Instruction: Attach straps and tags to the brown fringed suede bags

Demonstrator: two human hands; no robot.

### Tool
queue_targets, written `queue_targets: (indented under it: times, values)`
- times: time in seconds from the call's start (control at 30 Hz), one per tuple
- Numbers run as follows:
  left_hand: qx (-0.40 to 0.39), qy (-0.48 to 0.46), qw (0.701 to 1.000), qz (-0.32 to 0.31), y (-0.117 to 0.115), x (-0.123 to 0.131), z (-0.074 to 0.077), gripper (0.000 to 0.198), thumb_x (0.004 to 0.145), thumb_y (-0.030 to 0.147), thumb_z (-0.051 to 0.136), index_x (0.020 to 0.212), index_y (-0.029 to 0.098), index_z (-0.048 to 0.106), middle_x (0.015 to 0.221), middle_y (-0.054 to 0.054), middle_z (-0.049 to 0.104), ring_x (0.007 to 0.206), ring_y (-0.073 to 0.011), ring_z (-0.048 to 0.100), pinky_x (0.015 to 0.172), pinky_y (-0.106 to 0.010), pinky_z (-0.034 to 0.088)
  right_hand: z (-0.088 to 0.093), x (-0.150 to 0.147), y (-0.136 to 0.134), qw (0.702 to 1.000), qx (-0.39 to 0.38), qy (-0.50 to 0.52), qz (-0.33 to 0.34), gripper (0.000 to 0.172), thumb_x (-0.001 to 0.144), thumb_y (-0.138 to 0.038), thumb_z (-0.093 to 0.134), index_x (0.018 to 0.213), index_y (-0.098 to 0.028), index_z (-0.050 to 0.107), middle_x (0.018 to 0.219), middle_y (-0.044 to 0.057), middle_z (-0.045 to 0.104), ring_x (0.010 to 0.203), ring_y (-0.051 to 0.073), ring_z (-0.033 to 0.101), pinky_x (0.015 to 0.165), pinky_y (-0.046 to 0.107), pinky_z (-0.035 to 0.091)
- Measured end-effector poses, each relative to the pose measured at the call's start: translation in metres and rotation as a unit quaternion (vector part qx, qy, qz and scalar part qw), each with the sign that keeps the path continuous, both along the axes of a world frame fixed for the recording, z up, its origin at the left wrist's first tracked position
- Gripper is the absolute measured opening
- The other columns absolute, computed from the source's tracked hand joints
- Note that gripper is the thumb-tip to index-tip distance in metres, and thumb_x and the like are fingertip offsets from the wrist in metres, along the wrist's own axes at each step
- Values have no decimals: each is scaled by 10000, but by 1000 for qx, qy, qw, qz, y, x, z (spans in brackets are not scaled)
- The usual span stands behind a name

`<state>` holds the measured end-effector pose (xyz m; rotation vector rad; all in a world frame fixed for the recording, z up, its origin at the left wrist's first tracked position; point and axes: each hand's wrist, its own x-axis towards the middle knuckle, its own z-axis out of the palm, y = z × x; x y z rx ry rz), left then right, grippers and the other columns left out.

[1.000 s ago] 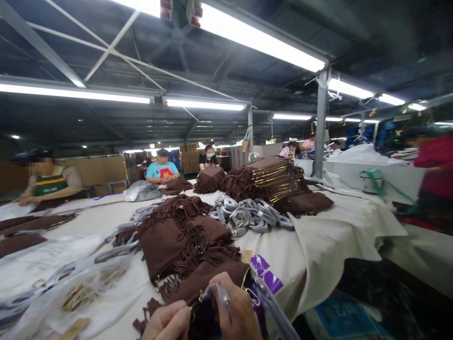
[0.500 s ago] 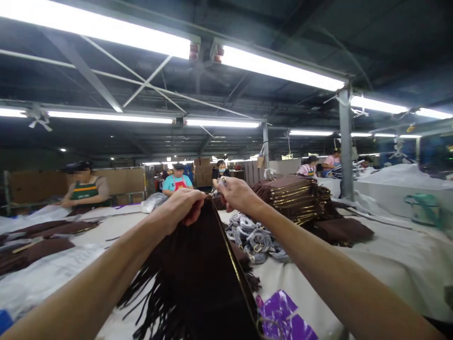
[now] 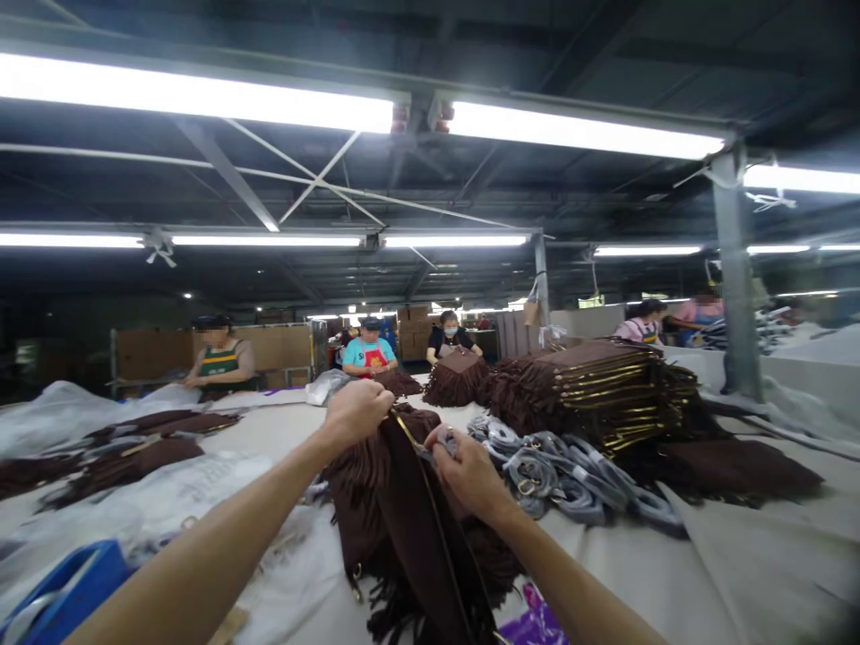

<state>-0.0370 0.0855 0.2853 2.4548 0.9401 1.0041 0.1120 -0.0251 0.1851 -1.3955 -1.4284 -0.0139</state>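
Observation:
A dark brown fringed bag [image 3: 409, 528] hangs and lies in front of me, a gold zipper running along its edge. My left hand [image 3: 359, 414] is closed on the upper end of this edge, at the zipper's top. Lower down on the right side, my right hand [image 3: 467, 470] pinches at the same zipper edge. Something greyish shows at its fingertips, too small to name. Brown fringe spreads under and beside the bag, and a small gold clasp shows at its lower left.
Coiled grey-wrapped straps [image 3: 557, 475] lie right of my hands, before a tall stack of brown bags [image 3: 597, 394]. A blue tape dispenser [image 3: 73, 582] and white plastic sheeting [image 3: 221, 502] are at left. Purple plastic [image 3: 534, 618] lies near the front. Several people work across the table.
Both hands have come lower, with the bag. My right hand has moved down and away from my left along the zipper edge. The view has shifted, showing more of the strap pile.

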Motion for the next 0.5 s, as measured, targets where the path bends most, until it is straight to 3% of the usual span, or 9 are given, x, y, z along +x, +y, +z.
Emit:
queue_targets:
  times: [0.13, 0.2, 0.3, 0.37, 0.5]
  values:
    - [51, -8, 994, 97, 38, -33, 12, 303, 809, 264, 429, 522, 176, 471, 485, 10, 392, 552, -139, 417, 547, -269, 221, -26, 13, -18, 999, -23, -32, 0, 146, 801, -208, 450, 735, -203, 580, 533, -53, 493, 498, 133, 475, 526, 240, 357]
    - [56, -1, 990, 132, 56, -47, 7, 307, 825, 275, 408, 545, 177, 484, 486, 2, 399, 563, -154, 439, 550, -275, 226, -47, 25, -30, 997, -38, -63, -25, 176, 824, -221, 433, 735, -206, 584, 576, -33, 527, 540, 147, 500, 559, 260, 357]
    - [50, 32, 987, 151, 72, -58, -18, 313, 815, 289, 415, 529, 182, 483, 475, -7, 415, 568, -171, 471, 542, -279, 253, -79, 42, -43, 991, -72, -92, -70, 233, 874, -271, 389, 746, -215, 577, 585, -23, 552, 550, 162, 532, 581, 278, 377]
    - [42, 60, 986, 152, 76, -61, -40, 317, 813, 290, 410, 525, 184, 490, 480, -12, 447, 574, -178, 494, 545, -276, 285, -91, 50, -48, 990, -95, -55, -82, 235, 879, -301, 380, 755, -223, 564, 557, -29, 546, 532, 166, 549, 561, 275, 400]
    - [32, 100, 977, 186, 69, -69, -67, 286, 817, 289, 420, 599, 176, 567, 598, -59, 581, 687, -234, 585, 628, -294, 385, -78, 53, -54, 981, -160, 111, -26, 214, 875, -369, 367, 831, -231, 524, 498, -62, 529, 414, 149, 551, 429, 237, 419]
